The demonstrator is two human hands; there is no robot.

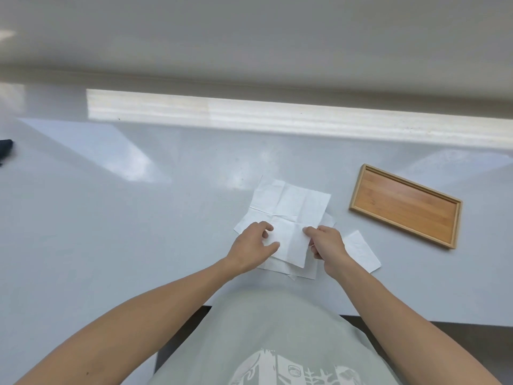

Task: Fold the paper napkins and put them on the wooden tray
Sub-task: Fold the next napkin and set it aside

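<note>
Fingers [311, 232] of the right hand [329, 247] pinch the right edge of the top napkin [291, 218], thumb and forefinger closed on the paper. The left hand [254, 245] lies on the same sheet's near-left part, fingers loosely curled and pressing down rather than gripping — it holds nothing that I can make out. Both hands sit at about six o'clock on the sheet, which is spread open with its old creases showing.

That napkin rests on a loose pile of others, their corners poking out at five and six o'clock. A smaller folded piece [361, 251] lies apart at four o'clock, just beside the right wrist. The tray [358, 190] stands at two o'clock from the pile, set askew, nothing on it — so by my reckoning no napkin has been delivered.

What could go amiss: the paper is thin and the sheets lie stacked, so a pinch taken too deep may lift two at once. If the left hand lets up while the right pulls, the sheet will slide and the fold will come out crooked. A sharp tug could tear it along an old crease. The tray's tilt also means a folded napkin set down square to the person may overhang a rim.

Underfoot of all this is a pale grey glossy bench [138, 245], bright with window glare along its far side. A dark object [5, 150] pokes in at nine o'clock; I cannot tell what it is. Behind runs a plain light wall.
</note>
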